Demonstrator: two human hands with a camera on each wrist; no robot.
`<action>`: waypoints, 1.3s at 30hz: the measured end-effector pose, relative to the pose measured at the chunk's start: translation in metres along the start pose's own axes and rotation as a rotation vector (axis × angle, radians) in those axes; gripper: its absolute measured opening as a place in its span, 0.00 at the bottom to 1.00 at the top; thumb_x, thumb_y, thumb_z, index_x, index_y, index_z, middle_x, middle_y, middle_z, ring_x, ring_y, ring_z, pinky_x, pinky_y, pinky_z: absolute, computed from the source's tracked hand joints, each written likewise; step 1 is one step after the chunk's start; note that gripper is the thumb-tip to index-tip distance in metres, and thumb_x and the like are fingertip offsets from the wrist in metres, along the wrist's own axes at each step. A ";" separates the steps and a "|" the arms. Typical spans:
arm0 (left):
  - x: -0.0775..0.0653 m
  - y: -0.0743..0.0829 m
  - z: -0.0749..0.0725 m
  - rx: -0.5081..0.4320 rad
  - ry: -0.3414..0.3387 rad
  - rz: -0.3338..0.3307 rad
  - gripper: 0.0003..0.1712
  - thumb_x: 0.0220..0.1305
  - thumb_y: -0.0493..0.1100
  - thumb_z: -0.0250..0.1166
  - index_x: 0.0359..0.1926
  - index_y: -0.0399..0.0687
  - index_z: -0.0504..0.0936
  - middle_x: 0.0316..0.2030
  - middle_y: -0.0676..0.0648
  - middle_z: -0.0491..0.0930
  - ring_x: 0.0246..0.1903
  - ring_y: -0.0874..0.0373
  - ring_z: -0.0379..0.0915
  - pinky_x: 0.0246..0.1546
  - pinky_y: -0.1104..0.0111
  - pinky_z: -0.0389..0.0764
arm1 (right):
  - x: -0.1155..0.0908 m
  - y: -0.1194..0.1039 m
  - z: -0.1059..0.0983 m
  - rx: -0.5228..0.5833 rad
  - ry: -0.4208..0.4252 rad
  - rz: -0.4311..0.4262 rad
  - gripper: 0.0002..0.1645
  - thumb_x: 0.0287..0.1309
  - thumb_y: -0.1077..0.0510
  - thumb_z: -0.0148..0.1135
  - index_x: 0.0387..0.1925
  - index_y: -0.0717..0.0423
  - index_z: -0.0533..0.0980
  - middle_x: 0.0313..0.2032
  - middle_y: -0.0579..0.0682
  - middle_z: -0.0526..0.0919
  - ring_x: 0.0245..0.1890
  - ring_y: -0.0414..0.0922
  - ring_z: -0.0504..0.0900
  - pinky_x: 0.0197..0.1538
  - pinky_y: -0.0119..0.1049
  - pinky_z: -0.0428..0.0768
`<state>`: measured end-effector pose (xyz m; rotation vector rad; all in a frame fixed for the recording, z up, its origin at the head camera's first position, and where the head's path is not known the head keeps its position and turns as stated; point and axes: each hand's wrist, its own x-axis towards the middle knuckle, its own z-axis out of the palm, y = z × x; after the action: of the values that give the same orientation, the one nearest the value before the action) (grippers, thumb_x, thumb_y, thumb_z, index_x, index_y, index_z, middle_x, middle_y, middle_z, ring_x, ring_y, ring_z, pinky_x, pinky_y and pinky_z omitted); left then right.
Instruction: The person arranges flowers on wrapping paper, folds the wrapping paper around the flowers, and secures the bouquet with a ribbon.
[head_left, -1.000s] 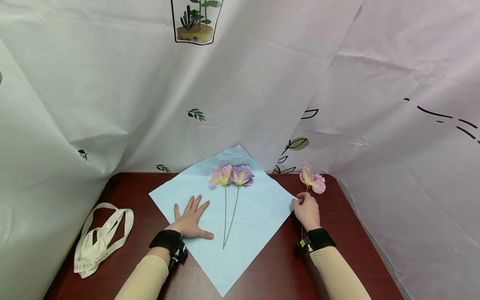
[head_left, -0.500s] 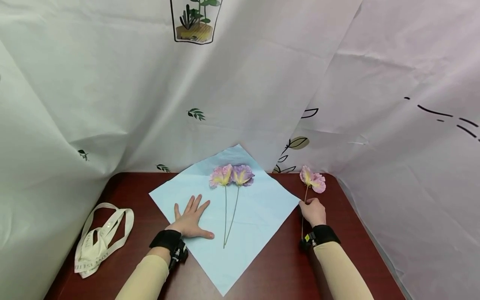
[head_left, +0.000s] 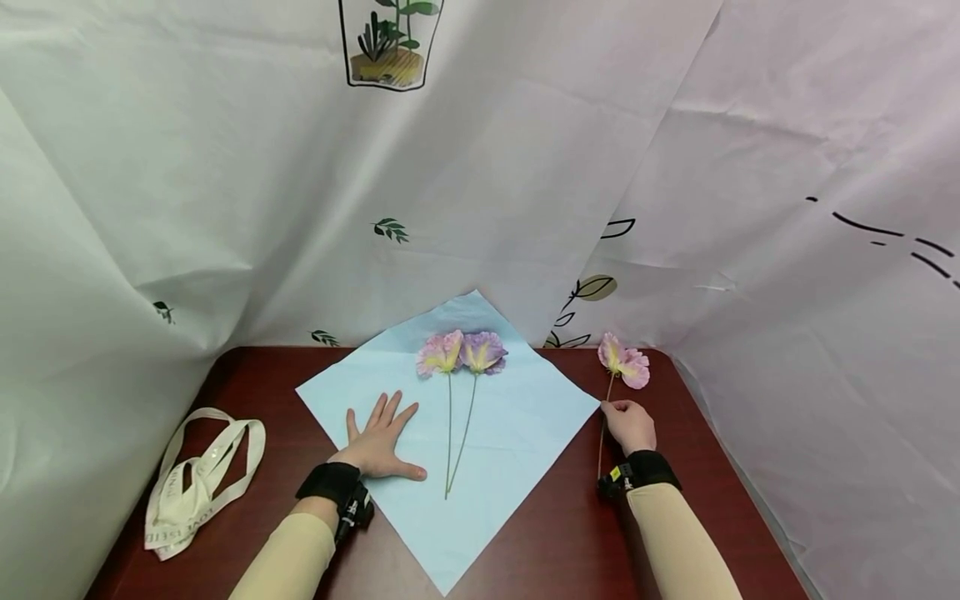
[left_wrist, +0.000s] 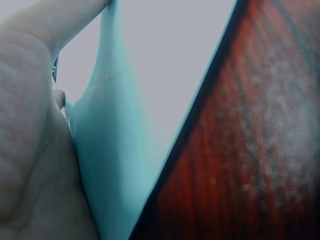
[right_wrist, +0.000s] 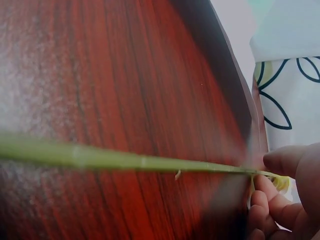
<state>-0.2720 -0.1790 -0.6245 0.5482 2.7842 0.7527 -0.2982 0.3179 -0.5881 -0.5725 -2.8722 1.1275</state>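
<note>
A light blue sheet of wrapping paper [head_left: 510, 467] lies diamond-wise on the table, its far corner up against the backdrop. On it lie a pink-and-yellow flower [head_left: 439, 353] and a purple flower [head_left: 483, 352], heads side by side, their thin stems meeting near the front. My left hand [head_left: 378, 442] rests flat on the paper's left part with fingers spread. Past the paper's right corner, my right hand [head_left: 632, 425] pinches the stem [right_wrist: 125, 161] of another pink flower [head_left: 624, 362] between thumb and fingers. That flower's head points toward the back edge.
A cream printed ribbon [head_left: 183, 500] lies in loose loops at the table's left. The dark red wooden table [head_left: 555, 550] reaches back to a white fabric backdrop [head_left: 480, 167] with plant drawings. More fabric hangs along both sides.
My right hand has moved slightly right, off the paper's corner and onto the pink flower's stem. My left hand stays in place on the paper.
</note>
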 end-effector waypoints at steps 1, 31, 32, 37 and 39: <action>0.000 0.000 0.000 0.003 -0.002 -0.003 0.79 0.41 0.85 0.75 0.86 0.53 0.56 0.86 0.37 0.37 0.83 0.35 0.25 0.64 0.23 0.17 | 0.000 0.001 0.000 -0.007 0.002 0.003 0.29 0.75 0.42 0.57 0.56 0.64 0.81 0.46 0.62 0.84 0.41 0.57 0.81 0.41 0.47 0.75; 0.002 -0.002 0.003 0.026 -0.001 -0.006 0.80 0.40 0.86 0.74 0.87 0.54 0.54 0.86 0.38 0.36 0.84 0.36 0.24 0.64 0.23 0.17 | -0.032 -0.040 0.019 0.511 0.006 -0.030 0.22 0.83 0.53 0.53 0.62 0.69 0.73 0.46 0.63 0.83 0.35 0.41 0.82 0.39 0.31 0.81; 0.002 -0.002 0.003 0.027 -0.002 -0.008 0.80 0.40 0.86 0.73 0.87 0.55 0.54 0.86 0.39 0.36 0.84 0.37 0.24 0.64 0.23 0.16 | -0.036 -0.048 0.023 0.559 -0.007 -0.046 0.21 0.83 0.54 0.54 0.61 0.70 0.73 0.45 0.63 0.83 0.33 0.39 0.83 0.39 0.30 0.82; 0.001 -0.002 0.001 0.020 0.010 0.000 0.79 0.41 0.86 0.73 0.86 0.52 0.55 0.86 0.37 0.36 0.83 0.35 0.24 0.64 0.23 0.15 | -0.062 -0.085 0.043 0.660 -0.140 -0.137 0.17 0.82 0.59 0.55 0.58 0.71 0.72 0.44 0.65 0.82 0.32 0.39 0.83 0.40 0.31 0.85; 0.000 -0.001 0.001 0.011 0.011 0.005 0.79 0.41 0.86 0.74 0.86 0.51 0.56 0.86 0.36 0.37 0.83 0.34 0.24 0.64 0.24 0.14 | -0.073 -0.097 0.052 0.656 -0.203 -0.161 0.15 0.82 0.59 0.56 0.56 0.69 0.74 0.44 0.65 0.83 0.33 0.40 0.84 0.40 0.32 0.86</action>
<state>-0.2722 -0.1791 -0.6259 0.5552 2.7994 0.7437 -0.2693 0.1941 -0.5534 -0.1980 -2.3855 2.0421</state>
